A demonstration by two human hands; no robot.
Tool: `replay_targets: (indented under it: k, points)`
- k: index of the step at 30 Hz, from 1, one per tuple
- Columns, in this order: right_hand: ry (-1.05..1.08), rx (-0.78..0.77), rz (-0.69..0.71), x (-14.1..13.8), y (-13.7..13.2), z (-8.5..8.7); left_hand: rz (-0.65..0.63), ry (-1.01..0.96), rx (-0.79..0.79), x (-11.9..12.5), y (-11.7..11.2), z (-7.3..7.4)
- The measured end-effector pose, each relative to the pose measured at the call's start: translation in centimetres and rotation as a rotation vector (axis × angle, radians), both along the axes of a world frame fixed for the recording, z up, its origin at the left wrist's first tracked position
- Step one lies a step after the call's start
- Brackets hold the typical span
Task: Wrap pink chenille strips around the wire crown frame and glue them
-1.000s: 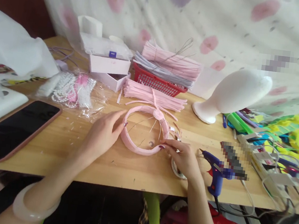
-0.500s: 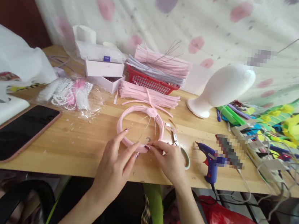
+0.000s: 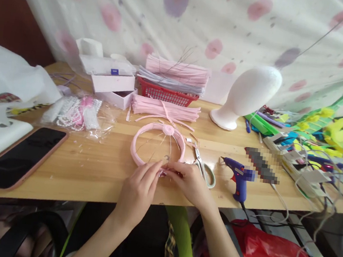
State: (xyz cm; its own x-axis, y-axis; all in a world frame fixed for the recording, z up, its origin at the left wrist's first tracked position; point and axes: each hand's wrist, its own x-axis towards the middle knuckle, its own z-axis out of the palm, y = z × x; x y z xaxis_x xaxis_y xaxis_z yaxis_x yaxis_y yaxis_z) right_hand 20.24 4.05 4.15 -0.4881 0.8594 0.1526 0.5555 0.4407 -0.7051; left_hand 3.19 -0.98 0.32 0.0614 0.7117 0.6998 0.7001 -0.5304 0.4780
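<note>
A pink fabric-covered hoop lies before me, with a round pink knob on its far side and thin wires spreading inward from it. My left hand is closed with its fingertips pinching the hoop's near edge. Right beside it, my right hand pinches the same stretch of edge, thumb and index finger together. The fingers hide the exact spot they grip. Just right of the hoop lie scissors with pale handles. Behind it sits a bundle of pink fuzzy stems.
A blue glue gun stands to the right, its cord trailing over the table edge. Farther back are a white foam head and a red basket of stems. Bagged beads and a phone lie left.
My left hand has moved right, its fingers drawn together next to my right hand at the hoop's near edge. The camera view has shifted slightly.
</note>
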Motion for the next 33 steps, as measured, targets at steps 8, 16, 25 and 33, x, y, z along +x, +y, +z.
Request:
replay_targets:
  k: [8,16,25,33]
  points:
    - [-0.03,0.017,-0.09,2.9,0.6,-0.3,-0.019,-0.005,-0.029,0.5,1.1,-0.3]
    - [-0.01,0.063,-0.053,3.3,1.2,-0.5,-0.003,-0.005,-0.065,0.7,1.0,0.1]
    - [0.062,0.05,-0.06,3.5,1.2,-1.1,0.021,-0.073,-0.187,2.3,1.2,0.0]
    - [0.256,0.122,-0.258,4.5,0.4,-0.9,0.01,-0.19,-0.272,1.3,1.2,0.0]
